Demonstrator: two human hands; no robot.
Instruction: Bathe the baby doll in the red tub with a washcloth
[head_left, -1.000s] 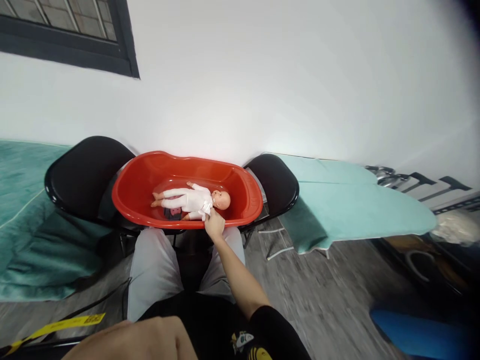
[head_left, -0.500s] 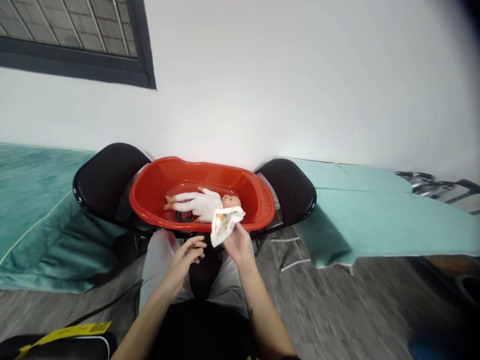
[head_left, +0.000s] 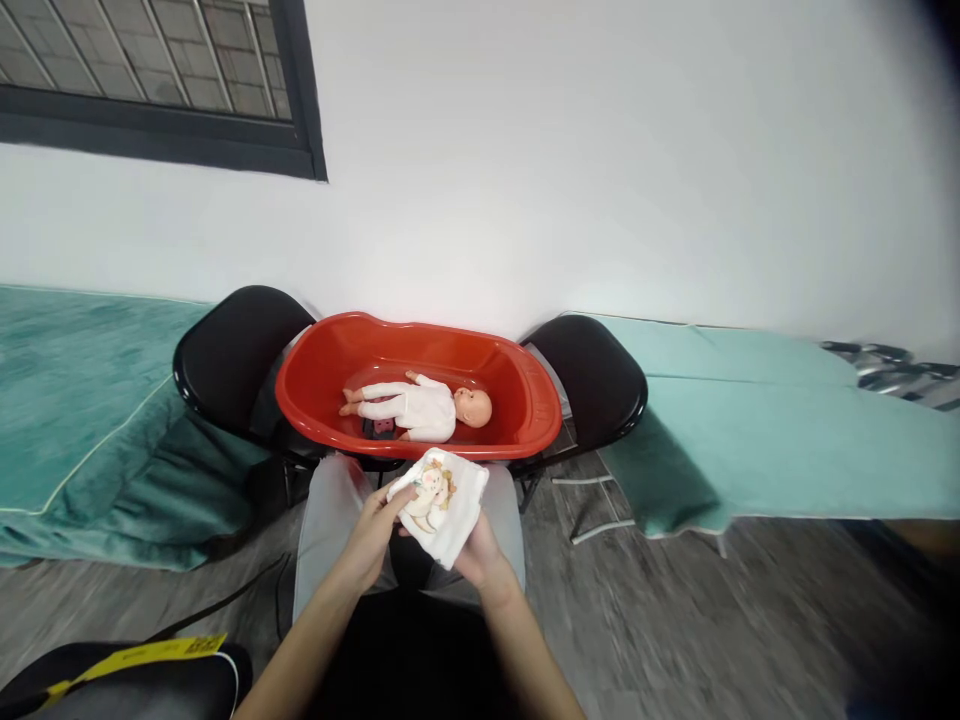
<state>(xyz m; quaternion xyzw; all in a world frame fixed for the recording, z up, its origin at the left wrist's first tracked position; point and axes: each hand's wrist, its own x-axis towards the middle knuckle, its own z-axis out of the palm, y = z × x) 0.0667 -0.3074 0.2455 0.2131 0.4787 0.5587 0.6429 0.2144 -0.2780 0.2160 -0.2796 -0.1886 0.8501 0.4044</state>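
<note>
Small white folded cloth with a printed cartoon figure (head_left: 441, 500) held above the lap, just in front of the near rim of the tub. Left hand (head_left: 371, 535) at the cloth's left edge, fingers (head_left: 393, 497) pinched on that edge and on the print side. Right hand (head_left: 474, 552) underneath and to the right, mostly hidden by the cloth; fingers closed on its underside, exact grip not visible. Cloth soft, thick, towel-like, roughly rectangular, corners rounded by the fold, face tilted up toward the camera.

Beyond the hands, oval glossy red plastic baby tub (head_left: 536, 395), smooth-walled, wavy rim, resting across two black padded chairs: left chair (head_left: 229, 355), right chair (head_left: 600, 375), both seats shiny and rounded. Inside the tub, plastic baby doll in a white one-piece suit (head_left: 420, 408) on its back, head to the right, legs to the left, one arm raised. Small dark object (head_left: 379, 428) on the tub floor beside the doll's hip, too small to identify.

Light grey trousers (head_left: 322, 520) over the knees below the cloth. Dark teal plush blanket (head_left: 82, 400) at left, paler mint sheet (head_left: 735, 420) draped at right. Grey wood-grain floor (head_left: 660, 620). Yellow printed strap (head_left: 142, 655) on a black rounded object at lower left. White wall, dark-framed window (head_left: 150, 90) upper left.
</note>
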